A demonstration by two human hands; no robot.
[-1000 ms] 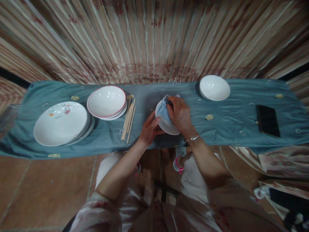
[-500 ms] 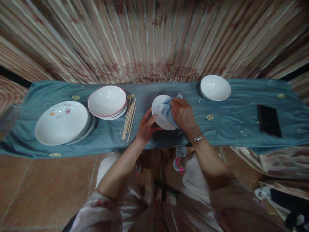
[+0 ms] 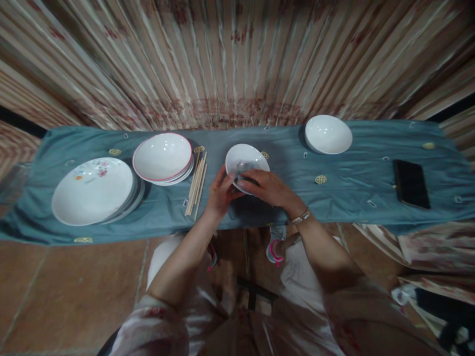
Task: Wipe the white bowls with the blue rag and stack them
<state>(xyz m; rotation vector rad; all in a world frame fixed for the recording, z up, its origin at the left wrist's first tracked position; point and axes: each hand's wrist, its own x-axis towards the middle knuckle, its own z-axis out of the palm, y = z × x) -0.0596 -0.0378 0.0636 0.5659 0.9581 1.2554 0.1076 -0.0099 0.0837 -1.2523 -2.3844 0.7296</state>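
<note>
1. A small white bowl (image 3: 246, 160) sits at the centre of the frame, held between both hands over the blue-grey cloth (image 3: 352, 188) that covers a long low table.
2. The left hand (image 3: 219, 195) grips the bowl's lower left rim, thumb up against the edge.
3. The right hand (image 3: 267, 188) is closed around the bowl's near, lower right side, fingers reaching under it; a bracelet (image 3: 300, 217) circles that wrist.
4. A darker patch shows inside the bowl by the right fingers; whether it is a wiping rag or shadow cannot be told.
5. Left of the bowl lies a bundle of wooden chopsticks (image 3: 196, 184), pointing away from the person, apart from the left hand.
6. Further left stands a stack of red-rimmed bowls (image 3: 163, 157), and beyond it, at the left edge, a stack of flower-patterned plates (image 3: 92, 190).
7. In the upper right, well apart from the hands, rests another plain white bowl (image 3: 328, 134).
8. A black phone (image 3: 411, 184) lies flat at the right of the cloth.
9. Striped curtain fabric (image 3: 237, 54) fills the upper frame; reddish floor tiles (image 3: 55, 291) show lower left.
</note>
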